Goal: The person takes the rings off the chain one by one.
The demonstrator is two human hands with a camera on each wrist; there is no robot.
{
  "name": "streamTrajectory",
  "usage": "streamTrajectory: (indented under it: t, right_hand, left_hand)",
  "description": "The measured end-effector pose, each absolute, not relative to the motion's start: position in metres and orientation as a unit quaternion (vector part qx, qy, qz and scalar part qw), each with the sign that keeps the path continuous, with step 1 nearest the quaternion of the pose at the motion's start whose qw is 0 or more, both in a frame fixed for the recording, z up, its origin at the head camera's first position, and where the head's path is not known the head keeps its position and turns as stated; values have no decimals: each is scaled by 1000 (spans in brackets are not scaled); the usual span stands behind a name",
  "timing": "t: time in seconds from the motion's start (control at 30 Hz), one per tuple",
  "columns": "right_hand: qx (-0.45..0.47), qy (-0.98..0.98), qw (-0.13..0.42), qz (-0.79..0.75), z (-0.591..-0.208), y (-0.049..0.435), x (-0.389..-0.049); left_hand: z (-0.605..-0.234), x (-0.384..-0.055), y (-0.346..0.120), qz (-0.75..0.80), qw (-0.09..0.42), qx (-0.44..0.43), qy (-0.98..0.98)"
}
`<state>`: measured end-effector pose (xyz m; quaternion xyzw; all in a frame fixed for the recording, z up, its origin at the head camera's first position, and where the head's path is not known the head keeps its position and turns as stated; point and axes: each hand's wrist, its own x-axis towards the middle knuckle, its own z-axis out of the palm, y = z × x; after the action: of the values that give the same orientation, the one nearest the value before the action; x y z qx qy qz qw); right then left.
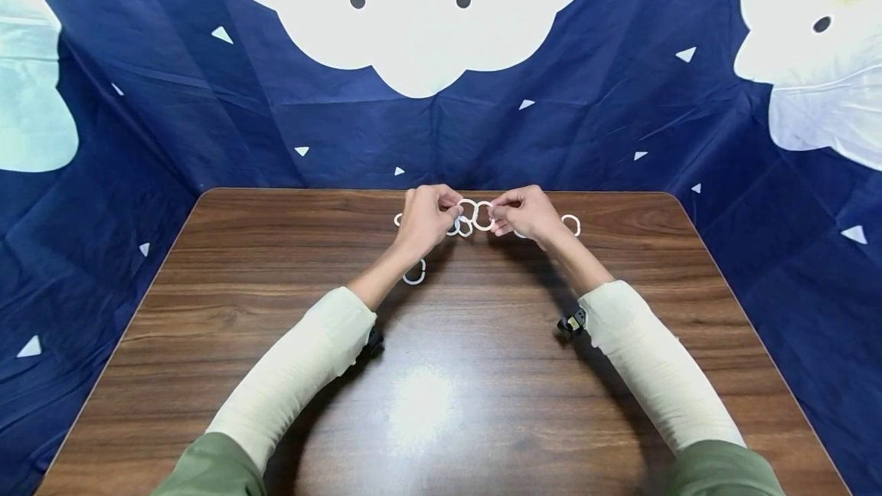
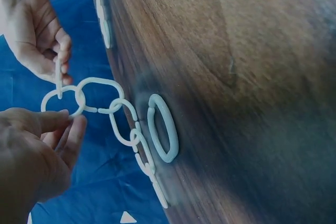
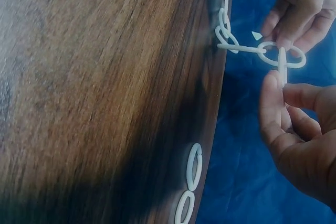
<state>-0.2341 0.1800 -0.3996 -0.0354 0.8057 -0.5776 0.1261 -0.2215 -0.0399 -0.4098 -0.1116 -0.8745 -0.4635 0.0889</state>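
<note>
My left hand [image 1: 423, 217] pinches the end link of a white plastic chain between thumb and fingers, above the table's far edge. From that end link [image 2: 44, 98], several joined chain links [image 2: 122, 85] trail down to the tabletop in the left wrist view. My right hand [image 1: 532, 213] pinches another white link [image 3: 283, 61] upright between thumb and fingertips. This link passes through or across the end link; whether its gap is fully inside I cannot tell. The hands are close together, and fingers hide parts of both links.
One loose white link [image 2: 171, 135] lies on the wooden table [image 1: 482, 373] near my left forearm. Further loose links [image 3: 190, 177] lie by the far edge beside my right hand. A dark blue printed cloth [image 1: 441, 144] stands behind the table and along its sides.
</note>
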Motion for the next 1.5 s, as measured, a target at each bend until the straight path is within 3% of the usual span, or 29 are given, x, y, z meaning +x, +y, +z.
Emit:
streamTrajectory:
  t: [0.23,0.77,1.5]
  right_hand:
    - [-29,829,103,-550,-400,195,-234]
    - [-6,831,120,-543,-399,233,-228]
    - [23,835,116,-537,-404,290,-226]
  left_hand:
    - [-405,-227,-47,-457,88,-87,-881]
    - [-399,-230,-49,-497,48,-97,-861]
    - [-404,-232,-57,-514,46,-100,-851]
